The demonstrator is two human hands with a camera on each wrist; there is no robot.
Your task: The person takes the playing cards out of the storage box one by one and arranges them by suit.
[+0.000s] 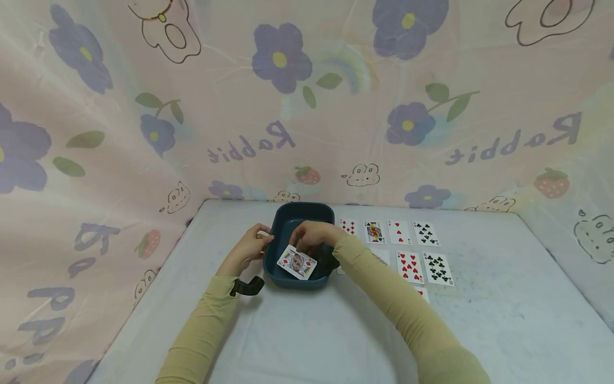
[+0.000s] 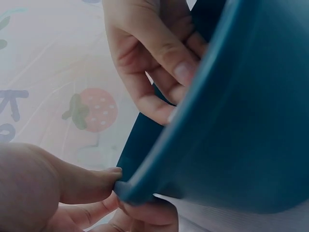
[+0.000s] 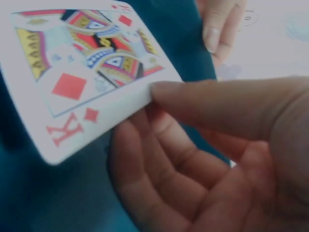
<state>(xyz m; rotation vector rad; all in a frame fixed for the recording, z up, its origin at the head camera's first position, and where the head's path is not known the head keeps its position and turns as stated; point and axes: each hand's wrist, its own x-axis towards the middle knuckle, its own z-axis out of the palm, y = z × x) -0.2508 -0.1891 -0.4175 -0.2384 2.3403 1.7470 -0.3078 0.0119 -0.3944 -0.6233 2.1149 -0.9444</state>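
Note:
A dark blue rectangular plastic bin (image 1: 299, 285) stands on the table. At its left side, my left hand (image 1: 248, 247) pinches the rim, thumb on top and fingers beneath, as the left wrist view shows. My right hand (image 1: 316, 236) reaches in over the bin and pinches a king of diamonds playing card (image 3: 104, 58) by its edge, thumb on the face and fingers curled below. In the head view the card lies face up and tilted, within the bin's outline. The right forearm hides part of the bin's right side.
Right of the bin, several playing cards lie face up in rows, among them a ten of hearts (image 1: 410, 266) and a black club card (image 1: 438, 269). My right sleeve (image 1: 388, 298) covers some of them. A patterned curtain (image 1: 336, 133) hangs behind the white table (image 1: 499, 298).

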